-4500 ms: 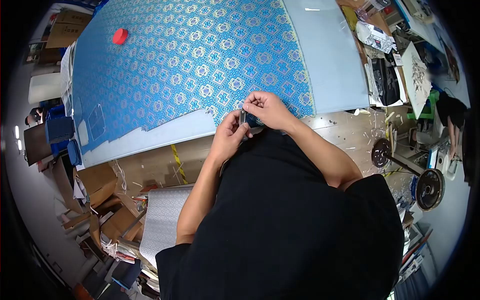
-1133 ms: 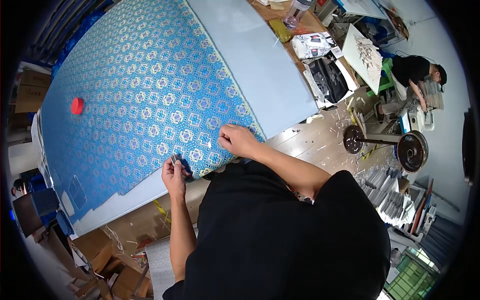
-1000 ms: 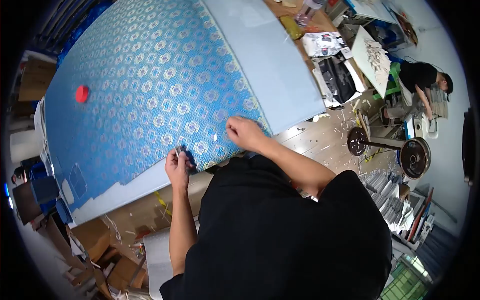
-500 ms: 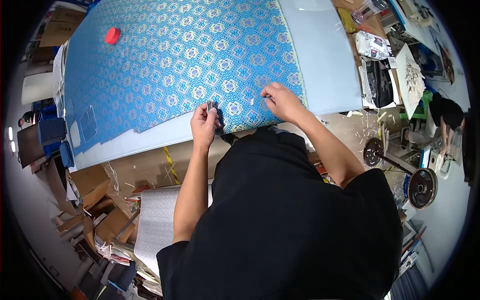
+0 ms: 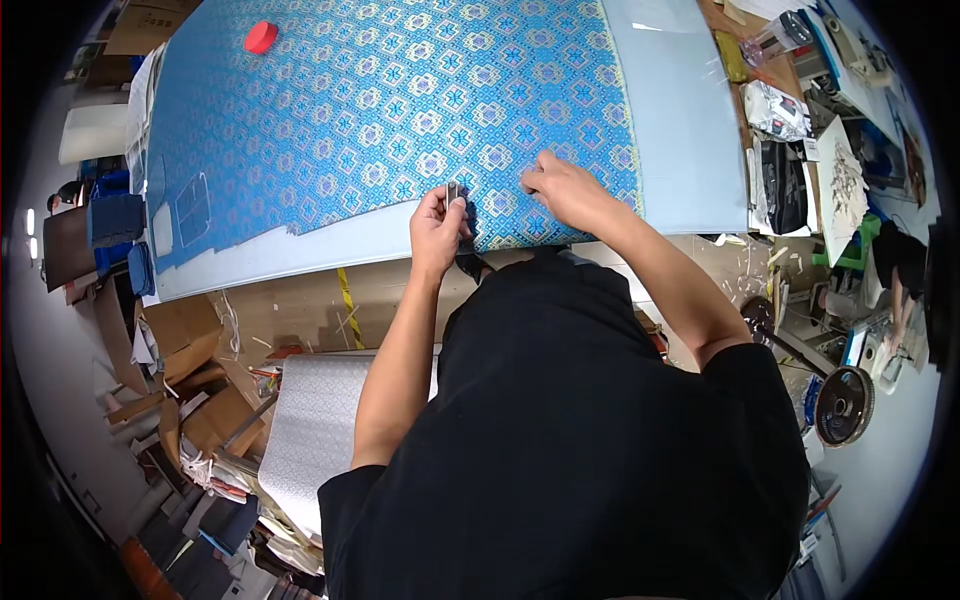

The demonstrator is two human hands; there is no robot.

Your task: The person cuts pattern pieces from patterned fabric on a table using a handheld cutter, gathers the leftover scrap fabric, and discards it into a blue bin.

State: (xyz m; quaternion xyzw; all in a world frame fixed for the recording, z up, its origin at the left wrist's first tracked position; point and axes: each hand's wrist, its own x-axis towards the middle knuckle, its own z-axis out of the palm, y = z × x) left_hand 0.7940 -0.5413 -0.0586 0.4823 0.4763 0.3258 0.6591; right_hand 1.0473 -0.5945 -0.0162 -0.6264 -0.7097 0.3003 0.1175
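Observation:
A blue patterned fabric [image 5: 400, 130] with yellowish and purple motifs lies spread over the work table. Near its front edge, my left hand [image 5: 437, 232] is closed around a small flat silver-grey piece [image 5: 452, 191], held upright between thumb and fingers; its exact kind cannot be made out. My right hand [image 5: 575, 195] is over the fabric to the right, fingers curled and pressed together. Whatever may be between those fingertips is hidden. The two hands are apart.
A red round object [image 5: 261, 38] sits on the fabric at the far left. Pale table surface [image 5: 690, 130] shows at right, beside a bag and black items [image 5: 782, 185]. Cardboard boxes [image 5: 215, 430] stand lower left, a fan [image 5: 843, 405] at right. Another person [image 5: 900, 265] is at far right.
The view has shifted, so table and hands appear further right and higher. My right hand now covers the spot where a small white piece showed on the fabric. My left hand keeps its hold.

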